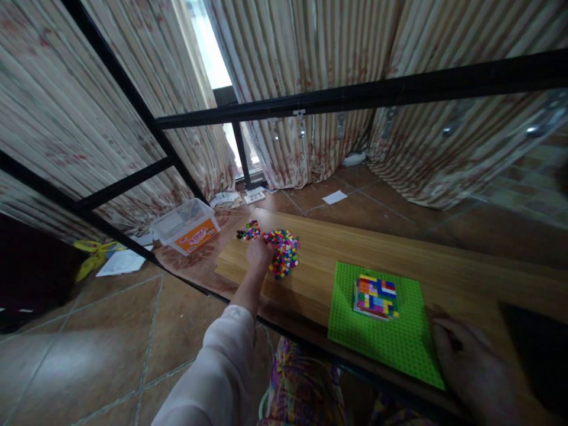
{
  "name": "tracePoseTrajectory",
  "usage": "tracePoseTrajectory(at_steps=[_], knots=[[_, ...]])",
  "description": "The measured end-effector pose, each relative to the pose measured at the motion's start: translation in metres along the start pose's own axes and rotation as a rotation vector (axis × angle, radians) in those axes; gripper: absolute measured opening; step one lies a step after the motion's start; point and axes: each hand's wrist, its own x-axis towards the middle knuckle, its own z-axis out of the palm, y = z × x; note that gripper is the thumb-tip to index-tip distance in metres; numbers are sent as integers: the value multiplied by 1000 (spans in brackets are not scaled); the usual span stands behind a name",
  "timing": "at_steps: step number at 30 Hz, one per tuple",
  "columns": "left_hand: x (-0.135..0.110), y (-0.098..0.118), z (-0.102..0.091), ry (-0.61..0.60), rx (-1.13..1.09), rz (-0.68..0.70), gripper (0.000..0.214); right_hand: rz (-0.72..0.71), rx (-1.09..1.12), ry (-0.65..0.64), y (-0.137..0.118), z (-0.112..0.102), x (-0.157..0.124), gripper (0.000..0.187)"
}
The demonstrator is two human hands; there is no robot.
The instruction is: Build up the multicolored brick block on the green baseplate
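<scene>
My left hand (pixel 260 253) reaches to the left edge of a pile of small coloured building bricks (pixel 284 253). Its fingers are bent together at the bricks; whatever is between them is too small to make out. A green studded baseplate (pixel 381 349) lies to the right on the board. On it stands a low, multicoloured block of joined bricks (pixel 376 297), with flush courses and a patchwork top. Beside the plate's right edge rests my right hand (pixel 470 361), loosely curved, with a gap between thumb and fingers and nothing visible in it.
A smaller brick group (pixel 249 229) lies beyond my left hand on the wooden board (pixel 319 236). A clear plastic box (pixel 186 223) with an orange label stands past the board's left end. A dark flat object (pixel 536 349) is at far right. Black metal bars (pixel 355 97) cross ahead.
</scene>
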Motion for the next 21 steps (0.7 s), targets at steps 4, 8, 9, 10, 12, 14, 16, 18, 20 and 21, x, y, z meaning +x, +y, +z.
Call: tracePoseTrajectory(at_steps=[4, 8, 9, 10, 12, 14, 16, 18, 20, 21], knots=[[4, 3, -8, -57, 101, 42, 23, 5, -82, -11, 1, 3, -2, 34], [3, 2, -12, -99, 191, 127, 29, 19, -83, -30, 1, 4, -3, 34], [2, 3, -12, -106, 213, 148, 30, 26, -82, -30, 0, 4, -3, 34], [1, 3, -13, -112, 233, 169, 31, 32, -79, -26, 0, 5, -3, 34], [0, 5, -13, -129, 270, 219, 31, 23, -66, -17, -1, 5, -2, 32], [1, 7, -13, -145, 299, 269, 30, 12, -58, -6, -1, 6, -2, 31], [3, 8, -13, -157, 320, 301, 29, 13, -52, -8, -1, 6, -2, 30], [6, 9, -14, -164, 334, 317, 28, 22, -52, -8, -2, 7, -1, 30], [9, 9, -15, -166, 340, 326, 25, 23, -53, -6, -3, 7, -1, 29], [10, 9, -16, -165, 341, 330, 23, 23, -54, -3, -4, 7, -1, 29]])
